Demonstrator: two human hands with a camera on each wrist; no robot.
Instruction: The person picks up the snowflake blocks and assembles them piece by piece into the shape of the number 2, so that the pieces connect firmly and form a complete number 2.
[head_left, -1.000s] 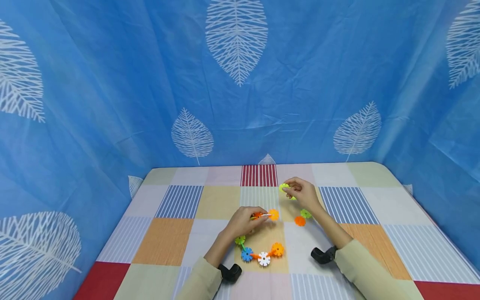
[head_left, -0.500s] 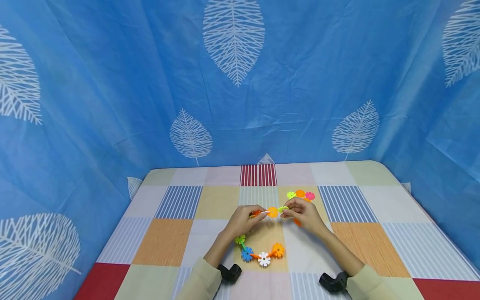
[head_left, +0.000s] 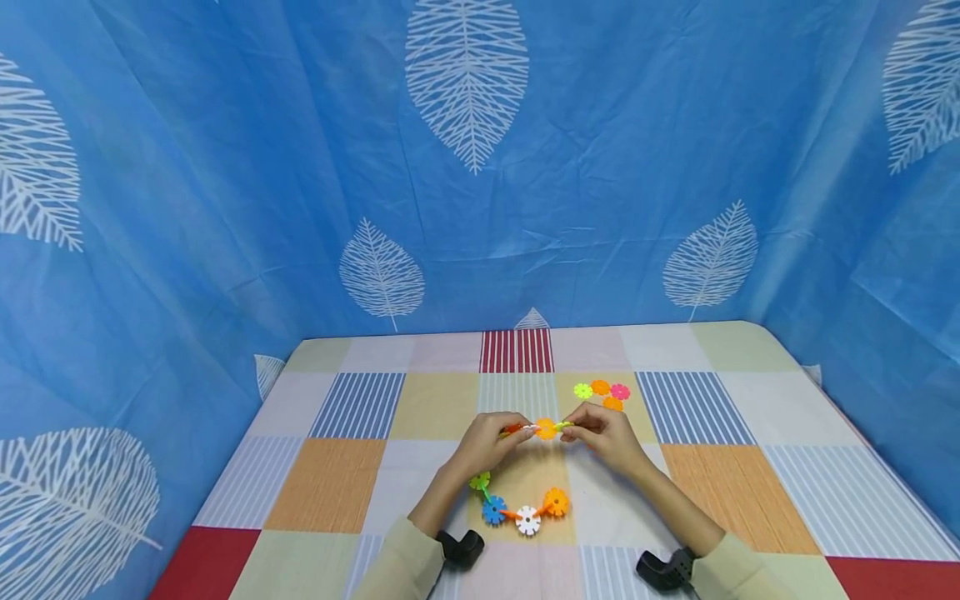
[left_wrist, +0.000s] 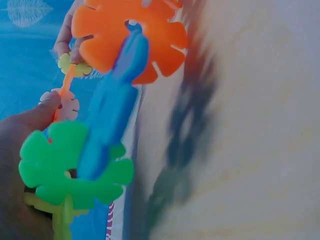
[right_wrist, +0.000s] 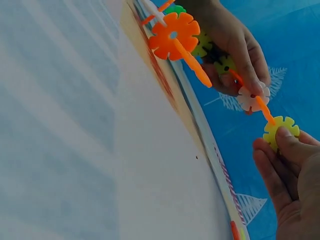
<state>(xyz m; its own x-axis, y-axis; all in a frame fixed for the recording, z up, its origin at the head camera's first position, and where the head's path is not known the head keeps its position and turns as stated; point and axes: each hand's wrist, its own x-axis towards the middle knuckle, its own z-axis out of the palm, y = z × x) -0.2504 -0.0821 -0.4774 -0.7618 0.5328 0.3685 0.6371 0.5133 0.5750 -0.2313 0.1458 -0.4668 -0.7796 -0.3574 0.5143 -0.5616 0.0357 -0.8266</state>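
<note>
My left hand (head_left: 491, 440) pinches a white notched plastic disc (right_wrist: 253, 96) near the upper end of a chain of interlocked flower-shaped discs. An orange disc (head_left: 546, 429) juts from the white one toward the right. Between thumb and fingers my right hand (head_left: 606, 435) pinches a yellow disc (right_wrist: 280, 131), its notched edge meeting the orange disc. The chain curves down below the left hand through a green disc (head_left: 480, 481), a blue disc (head_left: 494, 510), a white disc (head_left: 528, 520) and an orange end disc (head_left: 556, 502). My left fingers hide part of it.
Loose discs lie beyond the right hand: a yellow-green one (head_left: 582, 391), a pink one (head_left: 620, 392) and orange ones (head_left: 601, 387). A patchwork cloth (head_left: 435, 404) covers the table, with a blue leaf-print curtain (head_left: 600, 167) behind it.
My right hand has brought the yellow disc from the loose pile toward me and left, up to the orange disc. My left hand has stayed nearly still, holding the chain.
</note>
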